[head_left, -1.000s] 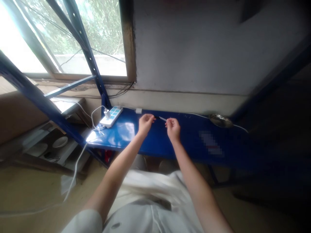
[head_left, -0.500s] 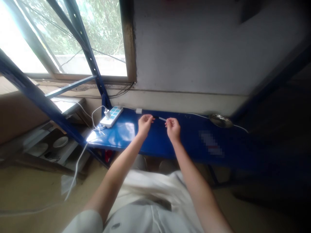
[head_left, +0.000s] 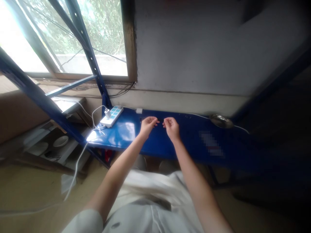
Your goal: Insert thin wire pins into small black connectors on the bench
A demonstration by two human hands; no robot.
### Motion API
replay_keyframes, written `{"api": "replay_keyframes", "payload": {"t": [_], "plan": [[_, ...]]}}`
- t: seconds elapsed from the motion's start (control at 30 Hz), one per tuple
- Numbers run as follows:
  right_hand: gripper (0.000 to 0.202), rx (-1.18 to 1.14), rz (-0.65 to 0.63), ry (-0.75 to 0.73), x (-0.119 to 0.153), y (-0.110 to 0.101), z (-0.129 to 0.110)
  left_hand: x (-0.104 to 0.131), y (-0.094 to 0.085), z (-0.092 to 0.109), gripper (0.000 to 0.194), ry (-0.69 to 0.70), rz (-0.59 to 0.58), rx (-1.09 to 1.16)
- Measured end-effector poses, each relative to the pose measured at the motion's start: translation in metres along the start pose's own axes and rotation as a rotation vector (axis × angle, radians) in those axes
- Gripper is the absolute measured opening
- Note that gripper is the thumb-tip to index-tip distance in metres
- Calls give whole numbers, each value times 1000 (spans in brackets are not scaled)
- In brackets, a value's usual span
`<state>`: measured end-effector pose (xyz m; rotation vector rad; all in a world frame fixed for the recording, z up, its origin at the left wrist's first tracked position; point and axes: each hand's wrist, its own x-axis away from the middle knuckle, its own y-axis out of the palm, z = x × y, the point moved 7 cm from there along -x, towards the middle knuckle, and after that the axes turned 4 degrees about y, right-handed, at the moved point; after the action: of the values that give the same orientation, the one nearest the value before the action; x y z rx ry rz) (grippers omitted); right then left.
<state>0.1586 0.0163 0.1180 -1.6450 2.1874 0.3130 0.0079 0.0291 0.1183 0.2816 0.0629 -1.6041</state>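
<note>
My left hand point(head_left: 147, 125) is above the blue tabletop point(head_left: 157, 144), thumb and fingers pinched together. A slim pen point(head_left: 141, 119) is mostly hidden in it, with a small dark end showing past the left side of the hand. Just to the right, my right hand point(head_left: 172, 127) also has its fingertips pressed together. A narrow gap separates the two sets of fingertips, and a small dark spot shows there. Whether the right fingers hold any part is too small to make out.
A white power strip point(head_left: 112, 116) with a plugged-in charger lies at the tabletop's left end. A white adapter point(head_left: 139, 110) is near the back edge. Toward the right are a shiny metal bowl point(head_left: 221, 120) and a blurred-out patch point(head_left: 211, 142). Blue posts point(head_left: 93, 61) rise at left.
My hands have come closer together. The pen's pale length, which stretched between both hands, no longer shows; a dark end now appears left of my left hand.
</note>
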Motion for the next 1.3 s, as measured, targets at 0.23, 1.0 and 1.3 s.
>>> {"api": "replay_keyframes", "payload": {"t": [0.23,1.0,1.3], "plan": [[33,-9,-70,17,1,4,3,-3,1,-7,35,-57,-42,80],[28,177,-145,69,-7,13,42,-56,34,38,14,446,-580,-993],[41,199,7,20,-1,-3,55,-101,38,7,15,389,-552,-1411]]}}
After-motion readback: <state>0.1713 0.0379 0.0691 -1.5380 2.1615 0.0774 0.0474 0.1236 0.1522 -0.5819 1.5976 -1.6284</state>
